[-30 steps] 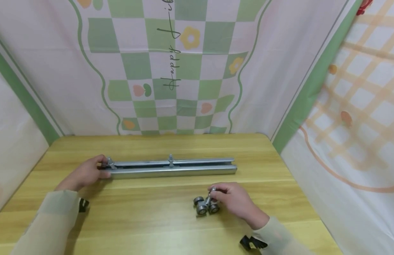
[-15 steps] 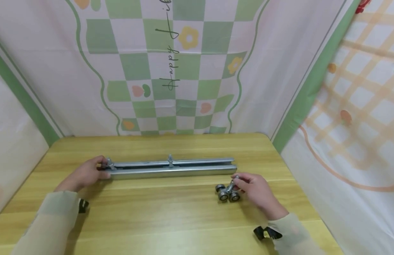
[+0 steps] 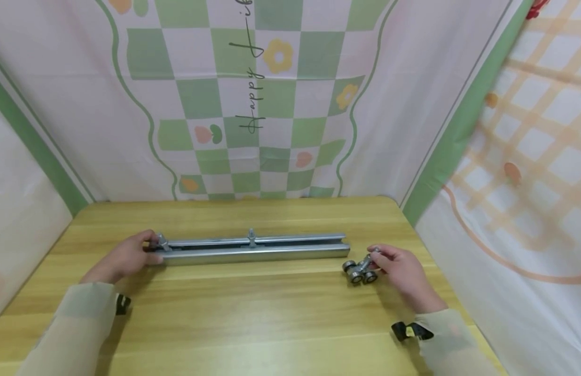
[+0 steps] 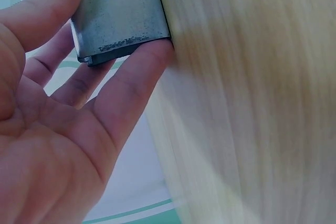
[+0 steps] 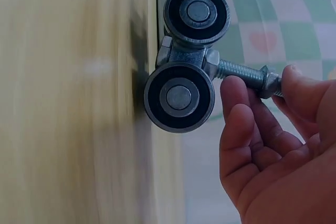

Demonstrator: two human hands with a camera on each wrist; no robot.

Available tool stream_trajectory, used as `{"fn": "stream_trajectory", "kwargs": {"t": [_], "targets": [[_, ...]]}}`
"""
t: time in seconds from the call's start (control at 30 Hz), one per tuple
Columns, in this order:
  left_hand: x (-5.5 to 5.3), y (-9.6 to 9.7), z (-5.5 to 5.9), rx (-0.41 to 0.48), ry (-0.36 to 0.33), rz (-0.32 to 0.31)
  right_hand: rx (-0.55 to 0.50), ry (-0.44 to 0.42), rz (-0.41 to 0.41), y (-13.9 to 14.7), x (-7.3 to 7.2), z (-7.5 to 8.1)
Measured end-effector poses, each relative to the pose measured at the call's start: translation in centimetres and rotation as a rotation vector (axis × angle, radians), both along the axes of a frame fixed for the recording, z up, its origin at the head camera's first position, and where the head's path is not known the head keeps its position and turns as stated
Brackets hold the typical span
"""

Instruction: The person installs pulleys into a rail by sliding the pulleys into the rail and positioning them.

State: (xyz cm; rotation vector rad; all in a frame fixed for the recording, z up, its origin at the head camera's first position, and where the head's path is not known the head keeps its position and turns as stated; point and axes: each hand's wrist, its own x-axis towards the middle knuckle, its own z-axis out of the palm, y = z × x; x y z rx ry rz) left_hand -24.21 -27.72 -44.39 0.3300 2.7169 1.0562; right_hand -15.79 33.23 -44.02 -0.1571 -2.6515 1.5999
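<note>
A grey metal channel rail (image 3: 271, 254) lies lengthwise across the table with its slot facing up. My left hand (image 3: 128, 255) holds the rail's left end; in the left wrist view the thumb lies along the rail (image 4: 123, 9) and fingertips touch its end edge. Two bolts stand up from the slot, one bolt (image 3: 163, 242) by the left hand and another bolt (image 3: 252, 237) near mid-length. Just beyond the right end, my right hand (image 3: 405, 271) pinches the threaded bolt of a roller trolley (image 3: 361, 271). In the right wrist view the trolley's wheels (image 5: 179, 97) point toward the tabletop.
The wooden table (image 3: 253, 318) runs back to a hanging checked cloth (image 3: 257, 115). More cloth (image 3: 521, 172) drapes along the right side. A black wrist strap (image 3: 413, 330) sits at the right sleeve.
My right hand has carried the roller trolley to the right and farther back, from in front of the rail to beyond its right end. The left hand and the rail have stayed in place.
</note>
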Motion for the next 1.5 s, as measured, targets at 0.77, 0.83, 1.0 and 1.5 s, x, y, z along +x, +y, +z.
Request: {"fn": "stream_trajectory", "kwargs": {"t": [0.77, 0.83, 1.0, 1.5], "targets": [[-0.2, 0.5, 0.2, 0.007, -0.025, 0.001, 0.398, 0.141, -0.097, 3.1, -2.5, 0.2], [-0.1, 0.5, 0.2, 0.005, -0.024, 0.0, 0.406, 0.141, -0.097, 2.9, -2.8, 0.1], [0.0, 0.2, 0.2, -0.005, -0.019, -0.003, 0.353, 0.132, -0.104, 1.9, -3.8, 0.0], [-0.1, 0.1, 0.0, -0.007, -0.024, -0.012, 0.318, 0.144, -0.081, -1.2, -5.4, -0.2]]}}
